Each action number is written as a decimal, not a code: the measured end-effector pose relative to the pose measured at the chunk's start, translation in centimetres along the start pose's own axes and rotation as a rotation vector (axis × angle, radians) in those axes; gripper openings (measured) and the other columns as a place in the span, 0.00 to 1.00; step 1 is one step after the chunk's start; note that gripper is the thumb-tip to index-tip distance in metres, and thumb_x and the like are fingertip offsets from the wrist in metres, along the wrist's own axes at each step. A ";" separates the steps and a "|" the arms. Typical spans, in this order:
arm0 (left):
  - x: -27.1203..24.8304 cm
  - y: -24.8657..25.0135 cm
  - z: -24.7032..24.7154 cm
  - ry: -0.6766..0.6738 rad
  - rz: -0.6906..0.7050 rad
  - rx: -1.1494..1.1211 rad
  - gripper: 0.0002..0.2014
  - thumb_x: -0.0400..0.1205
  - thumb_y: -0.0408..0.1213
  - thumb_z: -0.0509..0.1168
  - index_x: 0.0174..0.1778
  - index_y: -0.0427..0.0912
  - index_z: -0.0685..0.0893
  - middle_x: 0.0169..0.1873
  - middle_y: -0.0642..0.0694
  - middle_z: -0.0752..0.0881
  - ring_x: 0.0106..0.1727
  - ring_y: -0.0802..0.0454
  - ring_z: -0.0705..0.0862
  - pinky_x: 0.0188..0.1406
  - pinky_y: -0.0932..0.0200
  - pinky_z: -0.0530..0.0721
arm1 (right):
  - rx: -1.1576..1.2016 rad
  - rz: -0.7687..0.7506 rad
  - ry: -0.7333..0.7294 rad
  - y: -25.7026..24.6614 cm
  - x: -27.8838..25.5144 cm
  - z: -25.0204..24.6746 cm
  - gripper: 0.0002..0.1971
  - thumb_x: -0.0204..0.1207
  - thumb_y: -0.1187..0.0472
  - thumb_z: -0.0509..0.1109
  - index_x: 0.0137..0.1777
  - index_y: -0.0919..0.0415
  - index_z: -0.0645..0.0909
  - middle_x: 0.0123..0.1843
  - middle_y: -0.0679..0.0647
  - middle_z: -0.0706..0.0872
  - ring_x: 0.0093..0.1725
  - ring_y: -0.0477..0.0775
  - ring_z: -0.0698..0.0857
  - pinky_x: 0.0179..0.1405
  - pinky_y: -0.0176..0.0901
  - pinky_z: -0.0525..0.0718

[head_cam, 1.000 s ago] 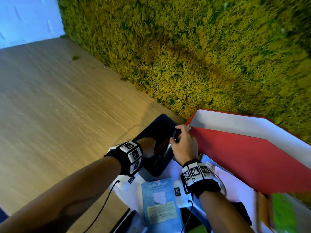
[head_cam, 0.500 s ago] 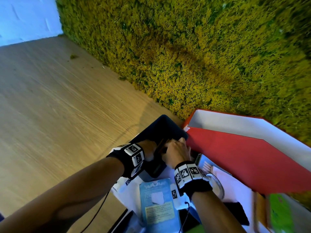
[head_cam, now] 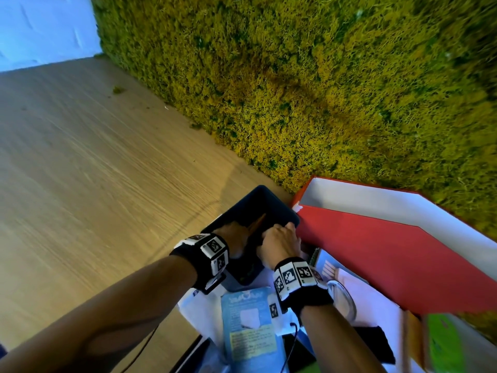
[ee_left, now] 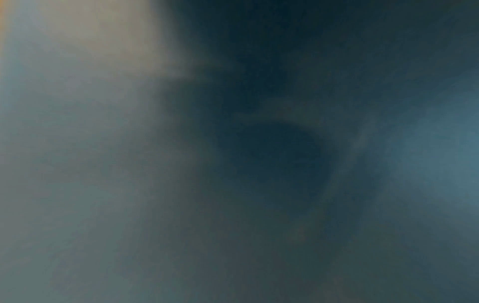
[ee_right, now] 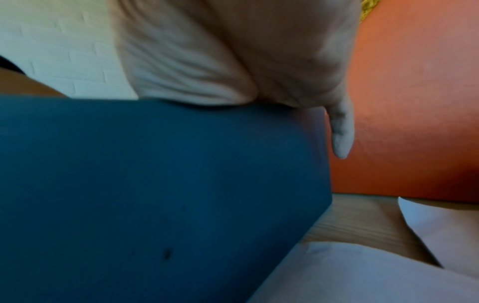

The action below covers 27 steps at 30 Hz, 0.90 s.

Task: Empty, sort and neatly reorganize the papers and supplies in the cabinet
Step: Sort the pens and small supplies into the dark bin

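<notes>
A dark blue box [head_cam: 279,208] stands open on the wooden top beside a red file holder [head_cam: 390,254] lying on its side. A brown pencil-like stick [head_cam: 258,221] leans inside the box. My left hand [head_cam: 236,235] reaches down into the box, its fingers hidden. The left wrist view is dark and blurred. My right hand [head_cam: 281,239] sits on the box's right rim, fingers curled over it into the inside. In the right wrist view the palm lies on the blue box [ee_right: 155,184] wall and the little finger [ee_right: 342,135] hangs outside, next to the red file holder [ee_right: 414,123].
White papers [head_cam: 371,300] and a light blue leaflet [head_cam: 250,329] lie under my wrists, with a green item [head_cam: 443,343] and dark objects at the lower right. A moss wall [head_cam: 295,90] runs behind the box. Bare wooden top [head_cam: 94,184] stretches to the left.
My right hand, which pinched a dark thin thing at the box's far edge, has come down onto the rim with fingers inside. The left hand has stayed in the box.
</notes>
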<state>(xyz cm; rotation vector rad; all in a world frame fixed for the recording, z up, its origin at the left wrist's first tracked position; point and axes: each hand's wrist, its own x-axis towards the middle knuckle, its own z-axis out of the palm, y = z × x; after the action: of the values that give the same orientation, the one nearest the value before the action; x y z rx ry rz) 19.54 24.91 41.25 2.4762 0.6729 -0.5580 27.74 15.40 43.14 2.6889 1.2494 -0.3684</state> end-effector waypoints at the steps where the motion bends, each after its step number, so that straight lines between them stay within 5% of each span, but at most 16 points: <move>1: 0.0 0.2 -0.2 0.007 0.004 0.013 0.21 0.88 0.35 0.59 0.76 0.33 0.71 0.68 0.31 0.79 0.67 0.36 0.80 0.61 0.49 0.80 | -0.003 0.000 0.003 0.0 0.0 0.0 0.20 0.72 0.52 0.70 0.63 0.58 0.82 0.64 0.52 0.79 0.70 0.60 0.67 0.65 0.55 0.73; 14: 0.7 -0.5 0.3 0.039 0.015 -0.068 0.18 0.85 0.36 0.61 0.70 0.32 0.76 0.67 0.33 0.81 0.67 0.39 0.81 0.62 0.52 0.79 | -0.033 -0.040 0.040 0.2 0.1 0.3 0.21 0.74 0.56 0.70 0.67 0.57 0.78 0.67 0.52 0.77 0.71 0.60 0.68 0.68 0.54 0.75; 22: 0.3 -0.3 -0.3 0.076 0.051 0.075 0.19 0.82 0.31 0.63 0.70 0.31 0.75 0.66 0.33 0.80 0.67 0.37 0.80 0.63 0.48 0.81 | -0.010 -0.118 0.003 0.4 -0.1 -0.5 0.14 0.74 0.60 0.65 0.58 0.58 0.82 0.62 0.53 0.82 0.68 0.60 0.72 0.63 0.52 0.77; 27: 0.0 -0.3 -0.7 0.043 0.068 0.108 0.17 0.82 0.34 0.64 0.67 0.34 0.78 0.62 0.36 0.84 0.63 0.39 0.83 0.59 0.49 0.81 | 0.056 -0.053 0.074 0.0 0.2 0.2 0.20 0.72 0.61 0.66 0.65 0.58 0.77 0.67 0.55 0.75 0.70 0.61 0.69 0.66 0.54 0.75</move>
<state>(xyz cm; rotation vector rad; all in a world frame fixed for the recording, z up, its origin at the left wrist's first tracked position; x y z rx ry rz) 19.58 25.53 41.70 2.6081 0.5866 -0.5291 27.84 15.44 42.89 2.7440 1.3530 -0.3172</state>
